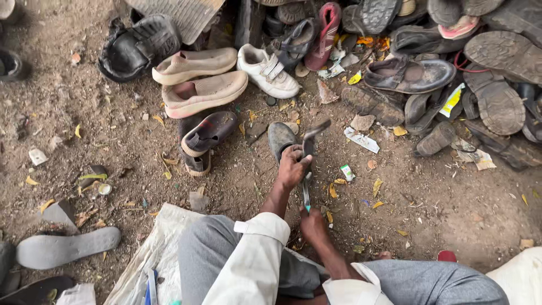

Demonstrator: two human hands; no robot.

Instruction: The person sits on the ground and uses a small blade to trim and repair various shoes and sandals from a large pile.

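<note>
My left hand (293, 167) reaches forward over the dirt and grips a dark worn shoe (280, 137) by its heel end. A loose flap of the shoe's sole (314, 130) sticks up beside my fingers. My right hand (314, 223) is closer to my body, closed around the lower end of a thin metal tool (306, 195). The tool points up toward the shoe and my left hand. Both arms wear rolled white sleeves, and my grey-trousered knees fill the bottom of the view.
A pair of beige slip-on shoes (200, 85), a white sneaker (269, 71) and a dark sandal (208, 134) lie ahead on the left. A heap of old dark shoes (451, 62) covers the far right. A grey insole (66, 247) and a white sack (151, 254) lie near my left knee.
</note>
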